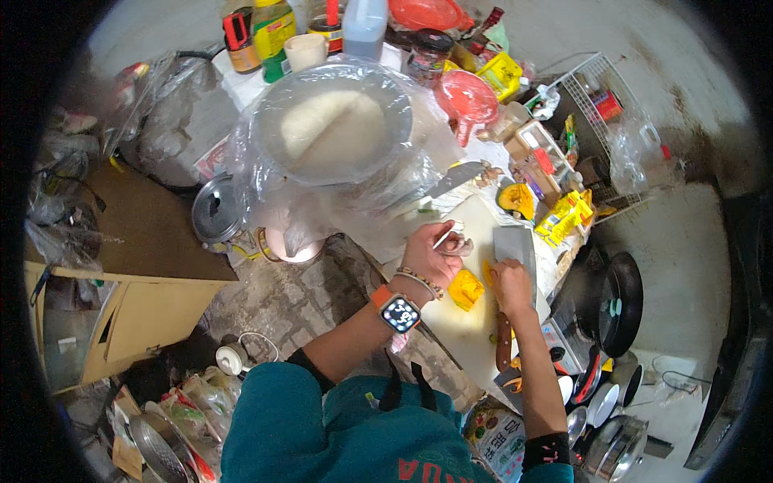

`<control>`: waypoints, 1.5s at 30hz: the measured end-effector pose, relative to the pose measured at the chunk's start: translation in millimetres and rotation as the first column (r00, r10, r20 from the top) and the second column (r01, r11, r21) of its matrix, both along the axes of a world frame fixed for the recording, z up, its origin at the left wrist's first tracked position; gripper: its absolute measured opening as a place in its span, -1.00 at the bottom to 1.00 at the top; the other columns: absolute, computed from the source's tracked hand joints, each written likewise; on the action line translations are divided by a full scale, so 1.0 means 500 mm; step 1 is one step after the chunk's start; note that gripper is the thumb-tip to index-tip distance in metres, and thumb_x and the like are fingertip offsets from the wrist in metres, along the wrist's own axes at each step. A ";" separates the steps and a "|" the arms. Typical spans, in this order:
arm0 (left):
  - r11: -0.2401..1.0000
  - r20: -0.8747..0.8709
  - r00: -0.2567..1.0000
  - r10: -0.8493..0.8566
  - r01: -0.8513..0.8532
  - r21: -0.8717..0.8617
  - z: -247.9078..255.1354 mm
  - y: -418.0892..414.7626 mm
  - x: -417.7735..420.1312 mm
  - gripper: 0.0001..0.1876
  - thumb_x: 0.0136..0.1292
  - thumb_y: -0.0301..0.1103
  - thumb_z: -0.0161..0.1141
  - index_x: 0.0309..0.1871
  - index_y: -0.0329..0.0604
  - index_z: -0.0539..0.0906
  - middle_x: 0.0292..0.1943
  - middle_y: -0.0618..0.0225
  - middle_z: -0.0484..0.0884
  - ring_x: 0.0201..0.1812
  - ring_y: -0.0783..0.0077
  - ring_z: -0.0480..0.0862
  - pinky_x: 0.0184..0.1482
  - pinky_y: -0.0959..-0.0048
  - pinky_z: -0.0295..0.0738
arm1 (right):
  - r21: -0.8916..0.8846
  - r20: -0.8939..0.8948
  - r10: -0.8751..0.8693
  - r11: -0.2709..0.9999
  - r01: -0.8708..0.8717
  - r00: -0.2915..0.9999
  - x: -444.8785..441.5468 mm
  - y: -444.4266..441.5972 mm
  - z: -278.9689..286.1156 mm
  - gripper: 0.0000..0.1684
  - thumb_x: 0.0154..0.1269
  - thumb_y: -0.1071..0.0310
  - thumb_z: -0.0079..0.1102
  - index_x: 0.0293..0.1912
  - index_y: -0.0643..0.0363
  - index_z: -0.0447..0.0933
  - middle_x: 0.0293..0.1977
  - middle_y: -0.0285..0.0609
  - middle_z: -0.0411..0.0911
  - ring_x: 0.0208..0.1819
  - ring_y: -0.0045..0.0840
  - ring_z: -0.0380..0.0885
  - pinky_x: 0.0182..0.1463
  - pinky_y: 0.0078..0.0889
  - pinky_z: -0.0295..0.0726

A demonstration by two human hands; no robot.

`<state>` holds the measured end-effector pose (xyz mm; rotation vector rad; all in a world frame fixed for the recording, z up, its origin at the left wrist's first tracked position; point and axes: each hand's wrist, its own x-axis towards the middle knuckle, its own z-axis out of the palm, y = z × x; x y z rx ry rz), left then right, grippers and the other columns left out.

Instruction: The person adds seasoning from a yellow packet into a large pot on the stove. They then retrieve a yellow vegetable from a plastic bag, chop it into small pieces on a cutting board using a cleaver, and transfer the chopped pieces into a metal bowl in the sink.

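Observation:
My left hand point(436, 256), with a watch and bracelets on its wrist, is raised over the left part of a pale cutting board point(456, 326) and has a small white item point(447, 234) between its fingers. My right hand point(512, 284) is at the board's right side, its fingers on a small orange piece of pumpkin point(487, 273). The broad blade of a cleaver point(514, 241) lies beneath and beyond that hand, its brown handle point(503, 344) towards me. Between my hands a yellow-orange pumpkin chunk point(466, 290) rests on the board.
Beyond the board are a cut pumpkin half point(517, 200), another knife point(462, 177) and a large plastic-covered bowl point(332, 136). A red strainer point(466, 99) lies behind. Black pans point(622, 305) stand at the right; a wooden cabinet point(151, 314) is at the left.

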<state>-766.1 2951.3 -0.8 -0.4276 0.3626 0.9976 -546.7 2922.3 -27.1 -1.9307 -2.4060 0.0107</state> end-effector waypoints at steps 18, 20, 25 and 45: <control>0.988 -0.227 0.974 -0.011 0.045 0.145 -0.029 0.015 0.005 -0.87 0.18 -0.38 0.09 -0.26 -0.20 0.56 -0.58 0.46 0.45 -0.59 0.58 0.46 -0.69 0.69 0.26 | -0.080 -0.300 -0.168 0.985 0.150 0.939 0.013 0.011 0.003 -0.86 0.04 0.39 0.10 -0.45 0.27 0.53 -0.46 0.07 0.53 -0.41 -0.14 0.55 -0.28 -0.18 0.52; 0.988 -0.027 1.000 -0.008 0.012 0.156 -0.033 0.019 -0.027 -0.86 0.19 -0.40 0.06 -0.24 -0.22 0.57 -0.57 0.43 0.49 -0.61 0.57 0.46 -0.70 0.68 0.26 | -0.122 -0.563 -0.310 0.948 0.294 0.766 0.005 -0.003 0.032 -0.84 0.10 0.42 0.05 -0.43 0.35 0.50 -0.58 -0.01 0.51 -0.53 -0.37 0.52 -0.36 -0.34 0.48; 0.995 -0.084 0.996 -0.012 0.020 0.100 -0.033 0.018 -0.040 -0.79 0.20 -0.38 0.04 -0.18 -0.24 0.60 -0.51 0.39 0.55 -0.56 0.60 0.43 -0.64 0.65 0.29 | -0.446 -0.798 -0.537 0.831 0.331 0.272 0.047 -0.080 0.069 -0.81 0.21 0.38 0.02 -0.44 0.32 0.46 -0.62 -0.40 0.39 -0.55 -0.73 0.30 -0.46 -0.59 0.34; 0.087 -0.760 0.016 0.649 0.992 0.095 -0.004 -0.034 -0.009 -0.25 -0.13 -0.22 0.44 0.17 -0.21 0.35 0.06 0.12 0.40 -0.15 0.29 0.53 -0.16 0.40 0.50 | -0.104 -0.464 -0.630 0.737 0.668 0.623 0.070 -0.396 0.094 -0.49 0.01 0.12 0.38 -0.20 0.36 0.52 -0.24 0.10 0.54 -0.18 -0.09 0.53 -0.12 -0.21 0.52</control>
